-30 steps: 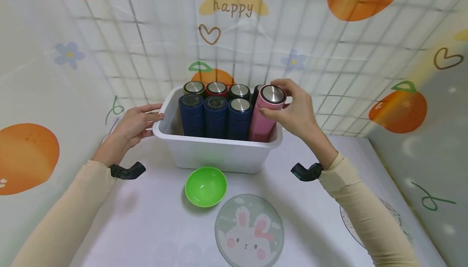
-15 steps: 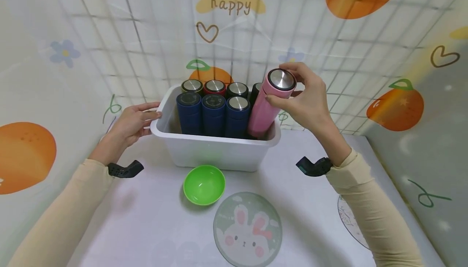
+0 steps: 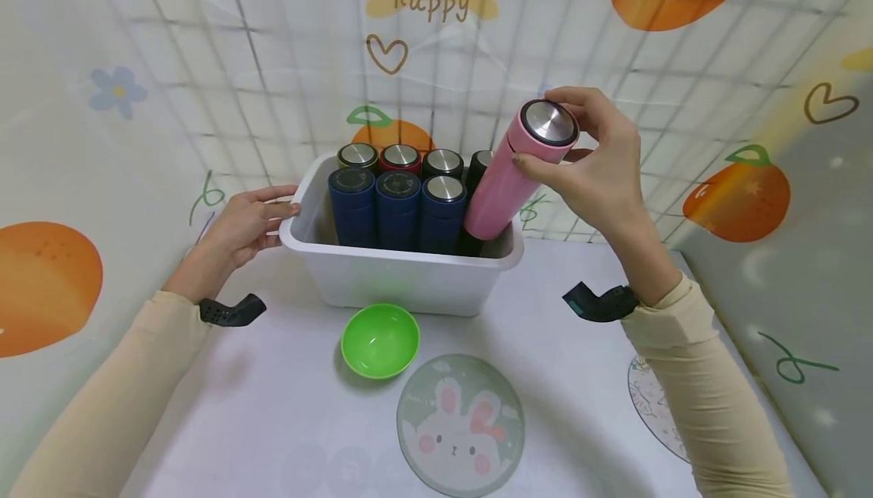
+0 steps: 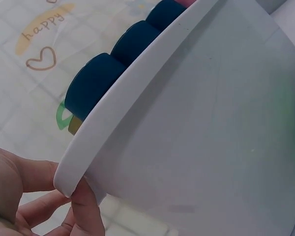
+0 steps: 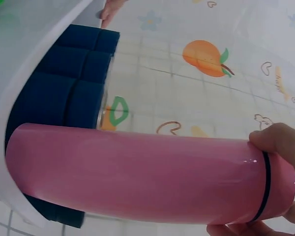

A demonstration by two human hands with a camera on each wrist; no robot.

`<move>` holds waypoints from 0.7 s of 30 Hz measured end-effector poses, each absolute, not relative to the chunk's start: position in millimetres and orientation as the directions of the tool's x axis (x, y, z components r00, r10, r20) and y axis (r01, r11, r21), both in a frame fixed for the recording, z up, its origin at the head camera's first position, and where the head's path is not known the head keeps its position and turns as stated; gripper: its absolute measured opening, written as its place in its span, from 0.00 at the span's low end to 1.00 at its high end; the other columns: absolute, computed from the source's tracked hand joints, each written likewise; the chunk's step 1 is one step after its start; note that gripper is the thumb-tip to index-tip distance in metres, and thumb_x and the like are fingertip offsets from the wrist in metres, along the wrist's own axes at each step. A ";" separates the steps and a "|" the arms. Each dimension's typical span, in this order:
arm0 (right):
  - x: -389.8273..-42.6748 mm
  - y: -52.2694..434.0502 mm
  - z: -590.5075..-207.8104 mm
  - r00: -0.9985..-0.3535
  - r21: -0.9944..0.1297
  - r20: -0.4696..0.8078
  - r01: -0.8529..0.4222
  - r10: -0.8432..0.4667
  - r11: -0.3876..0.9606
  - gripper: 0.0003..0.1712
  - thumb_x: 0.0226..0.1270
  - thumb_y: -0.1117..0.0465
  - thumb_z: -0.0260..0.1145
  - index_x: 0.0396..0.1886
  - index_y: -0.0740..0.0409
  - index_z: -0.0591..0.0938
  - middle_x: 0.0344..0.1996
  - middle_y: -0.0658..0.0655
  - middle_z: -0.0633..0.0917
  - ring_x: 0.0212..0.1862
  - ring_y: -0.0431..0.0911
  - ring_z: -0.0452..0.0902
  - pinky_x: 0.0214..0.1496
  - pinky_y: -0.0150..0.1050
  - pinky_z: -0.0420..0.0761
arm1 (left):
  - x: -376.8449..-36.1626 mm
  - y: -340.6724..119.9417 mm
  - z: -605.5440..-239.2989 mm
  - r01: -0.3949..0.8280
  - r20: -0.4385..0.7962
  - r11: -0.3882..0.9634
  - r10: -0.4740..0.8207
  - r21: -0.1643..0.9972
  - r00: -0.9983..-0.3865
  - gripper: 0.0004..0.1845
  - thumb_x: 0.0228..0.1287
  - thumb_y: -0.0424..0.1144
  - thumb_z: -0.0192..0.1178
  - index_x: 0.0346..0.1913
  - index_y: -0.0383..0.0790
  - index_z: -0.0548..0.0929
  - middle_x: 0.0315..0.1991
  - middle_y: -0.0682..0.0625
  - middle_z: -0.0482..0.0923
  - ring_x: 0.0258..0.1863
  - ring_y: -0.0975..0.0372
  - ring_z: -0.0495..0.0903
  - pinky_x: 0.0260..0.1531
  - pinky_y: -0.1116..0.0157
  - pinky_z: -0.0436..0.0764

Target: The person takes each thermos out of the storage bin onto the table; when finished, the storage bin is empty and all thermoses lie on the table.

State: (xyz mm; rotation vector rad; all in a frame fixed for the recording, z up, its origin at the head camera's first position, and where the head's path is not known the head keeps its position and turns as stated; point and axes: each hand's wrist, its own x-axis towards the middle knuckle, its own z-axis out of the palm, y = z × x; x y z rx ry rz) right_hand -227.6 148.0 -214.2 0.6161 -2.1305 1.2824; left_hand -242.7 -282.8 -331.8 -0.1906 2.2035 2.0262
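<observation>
A pink thermos bottle with a steel-topped lid leans to the right, its base at the right end of a white plastic tub. My right hand grips it round the lid end; in the right wrist view the thumb lies on the bottle near a dark ring. With my left hand I pinch the tub's left rim, thumb and fingers on either side in the left wrist view. Inside the tub stand several upright thermos bottles, dark blue ones in front and darker ones behind.
A green bowl stands just in front of the tub. Nearer me lies a round mat with a rabbit. Another round patterned mat is partly under my right forearm. A printed curtain over a wire grid rises behind the tub.
My right hand has lifted the pink bottle up and to the right, tilting it more and baring a dark bottle behind it. The left hand has stayed on the tub's rim.
</observation>
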 end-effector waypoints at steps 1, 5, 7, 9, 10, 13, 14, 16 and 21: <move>-226.7 148.4 -212.7 -0.725 -0.630 0.684 -0.646 -0.087 0.430 0.34 0.46 0.65 0.82 0.57 0.58 0.82 0.47 0.51 0.83 0.47 0.44 0.77 0.33 0.30 0.80 | -243.2 -283.0 -332.2 -0.191 -0.191 0.083 0.003 0.978 -0.982 0.31 0.73 0.37 0.61 0.75 0.40 0.65 0.58 0.45 0.73 0.42 0.62 0.84 0.40 0.64 0.86; -219.8 149.8 -205.9 -0.703 -0.629 0.709 -0.663 -0.050 0.405 0.33 0.45 0.68 0.81 0.56 0.60 0.82 0.47 0.53 0.84 0.45 0.45 0.78 0.35 0.28 0.81 | -244.4 -283.0 -333.4 -0.194 -0.195 0.074 0.004 0.978 -0.981 0.31 0.73 0.37 0.61 0.75 0.40 0.65 0.58 0.46 0.74 0.44 0.61 0.84 0.41 0.63 0.86; -214.5 149.9 -201.9 -0.686 -0.624 0.727 -0.679 -0.030 0.387 0.33 0.45 0.70 0.80 0.55 0.61 0.82 0.47 0.54 0.84 0.45 0.45 0.78 0.36 0.27 0.81 | -245.0 -283.2 -334.0 -0.196 -0.197 0.067 0.002 0.978 -0.980 0.31 0.72 0.37 0.61 0.75 0.40 0.66 0.57 0.46 0.74 0.44 0.60 0.84 0.41 0.63 0.86; -209.8 150.3 -198.2 -0.662 -0.613 0.749 -0.703 -0.017 0.361 0.33 0.45 0.71 0.79 0.55 0.62 0.82 0.47 0.55 0.84 0.45 0.46 0.79 0.38 0.27 0.82 | -244.9 -283.0 -334.0 -0.196 -0.196 0.065 0.001 0.979 -0.981 0.31 0.72 0.37 0.61 0.74 0.40 0.66 0.57 0.46 0.74 0.44 0.60 0.84 0.40 0.63 0.86; -207.9 150.9 -196.8 -0.648 -0.604 0.762 -0.717 -0.013 0.349 0.33 0.45 0.71 0.79 0.55 0.62 0.82 0.47 0.56 0.84 0.45 0.47 0.79 0.38 0.27 0.82 | -244.8 -282.8 -333.9 -0.195 -0.196 0.063 0.002 0.979 -0.981 0.31 0.72 0.37 0.61 0.75 0.40 0.66 0.57 0.46 0.75 0.43 0.60 0.84 0.40 0.63 0.86; -204.1 153.8 -193.3 -0.612 -0.578 0.791 -0.746 -0.001 0.330 0.33 0.44 0.72 0.79 0.55 0.60 0.83 0.48 0.56 0.84 0.46 0.49 0.79 0.40 0.28 0.83 | -244.5 -282.9 -333.5 -0.197 -0.198 0.057 0.005 0.979 -0.980 0.31 0.72 0.37 0.61 0.75 0.40 0.66 0.57 0.47 0.76 0.42 0.61 0.85 0.40 0.63 0.86; -203.3 155.5 -192.4 -0.596 -0.561 0.803 -0.758 -0.005 0.333 0.33 0.44 0.71 0.79 0.55 0.60 0.82 0.48 0.56 0.84 0.47 0.49 0.79 0.40 0.29 0.84 | -244.2 -282.7 -333.1 -0.197 -0.198 0.057 0.009 0.979 -0.980 0.31 0.72 0.36 0.61 0.75 0.40 0.66 0.56 0.47 0.76 0.42 0.61 0.85 0.40 0.63 0.86; -201.7 158.1 -190.0 -0.575 -0.540 0.818 -0.768 0.001 0.343 0.33 0.44 0.70 0.79 0.55 0.59 0.82 0.48 0.55 0.84 0.48 0.50 0.80 0.41 0.29 0.84 | -244.1 -282.8 -332.7 -0.199 -0.200 0.056 0.011 0.978 -0.980 0.31 0.72 0.36 0.61 0.75 0.40 0.65 0.56 0.47 0.77 0.42 0.62 0.85 0.40 0.64 0.86; -197.9 165.1 -181.8 -0.538 -0.506 0.843 -0.787 0.010 0.353 0.32 0.45 0.70 0.78 0.55 0.58 0.82 0.47 0.57 0.84 0.48 0.51 0.80 0.42 0.30 0.84 | -244.8 -283.9 -332.3 -0.205 -0.206 0.064 0.005 0.977 -0.979 0.32 0.72 0.38 0.61 0.75 0.42 0.65 0.59 0.45 0.74 0.42 0.62 0.85 0.41 0.64 0.86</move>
